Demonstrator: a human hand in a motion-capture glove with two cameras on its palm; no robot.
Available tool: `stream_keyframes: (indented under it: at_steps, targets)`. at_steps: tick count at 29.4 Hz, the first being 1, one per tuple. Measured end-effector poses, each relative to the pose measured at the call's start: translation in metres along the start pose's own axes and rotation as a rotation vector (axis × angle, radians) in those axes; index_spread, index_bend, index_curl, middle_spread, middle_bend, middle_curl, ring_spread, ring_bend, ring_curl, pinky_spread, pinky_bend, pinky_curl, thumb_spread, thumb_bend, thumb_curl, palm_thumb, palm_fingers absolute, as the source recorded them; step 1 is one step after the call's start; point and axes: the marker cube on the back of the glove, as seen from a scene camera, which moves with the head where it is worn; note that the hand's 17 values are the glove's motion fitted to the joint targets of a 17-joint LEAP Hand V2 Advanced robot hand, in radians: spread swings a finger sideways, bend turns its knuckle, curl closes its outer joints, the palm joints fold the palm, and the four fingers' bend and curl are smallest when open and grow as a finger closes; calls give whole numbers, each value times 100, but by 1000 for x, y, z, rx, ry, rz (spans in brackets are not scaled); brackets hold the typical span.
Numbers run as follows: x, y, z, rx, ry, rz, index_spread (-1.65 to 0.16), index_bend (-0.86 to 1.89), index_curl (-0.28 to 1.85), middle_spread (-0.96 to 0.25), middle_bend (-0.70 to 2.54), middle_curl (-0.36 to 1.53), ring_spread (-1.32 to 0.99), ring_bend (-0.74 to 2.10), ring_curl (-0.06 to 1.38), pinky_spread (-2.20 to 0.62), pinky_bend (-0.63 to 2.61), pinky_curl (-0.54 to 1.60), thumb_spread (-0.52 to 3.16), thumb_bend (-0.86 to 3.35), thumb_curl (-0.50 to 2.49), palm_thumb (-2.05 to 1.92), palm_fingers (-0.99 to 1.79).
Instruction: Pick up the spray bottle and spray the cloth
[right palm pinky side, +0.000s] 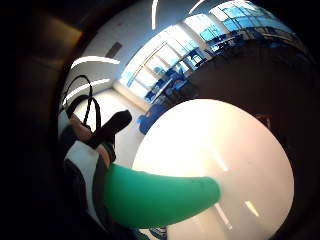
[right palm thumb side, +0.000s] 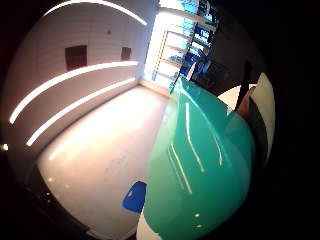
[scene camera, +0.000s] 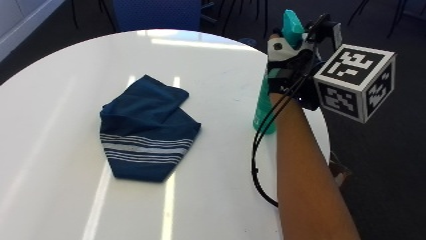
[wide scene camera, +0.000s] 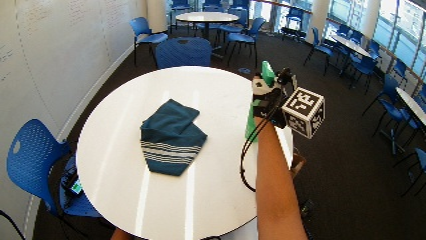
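My right hand (scene camera: 293, 65) looks wrapped round the green spray bottle (scene camera: 265, 107), standing well apart from the cloth (scene camera: 148, 127).

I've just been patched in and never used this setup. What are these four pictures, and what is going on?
No robot here: a person's gloved right hand does the work. The two round pictures come from cameras on that palm; the other two look down on the round white table from outside. The hand grips a green plastic spray bottle, nozzle end up, near the table's edge. The green filling both palm views is that bottle. A folded dark blue cloth with white stripes lies flat on the table, apart from the bottle.
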Motion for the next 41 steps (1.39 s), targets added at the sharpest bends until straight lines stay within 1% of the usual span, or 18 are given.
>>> stream_keyframes:
  at_steps: [5,9,14,21,24,29,33,36,41]
  targets:
    - [6,-2,2,-49,21,-19,-28,35,55,-19,48,50,-17,57,46,-20,43,39,38,-3,76,91,136]
    - [3,9,10,-78,77,-52,-28,36,55,-18,49,50,-17,57,46,-19,42,39,37,-3,77,91,136]
    - [-23,30,26,-140,113,-108,-28,37,56,-17,50,50,-17,57,46,-18,42,39,36,-3,78,90,136]
    - [-67,43,24,-238,97,-202,-28,37,56,-17,51,50,-17,58,46,-17,41,38,36,-3,79,90,136]
    - [-81,48,25,-317,95,-238,-28,38,56,-17,51,50,-17,58,46,-16,40,38,36,-3,80,90,135]
    - [-101,56,32,-500,150,-279,-28,39,57,-17,52,50,-18,58,46,-16,39,38,36,-3,81,90,136]
    - [-108,59,39,-575,199,-280,-28,39,57,-17,52,50,-18,59,46,-15,39,38,36,-3,81,90,136]
    - [-118,64,49,-674,276,-279,-28,39,57,-17,52,50,-18,59,46,-15,38,38,36,-3,82,90,136]
    - [-135,83,72,-893,466,-298,-28,39,57,-17,53,50,-17,59,46,-14,38,38,36,-3,82,89,136]
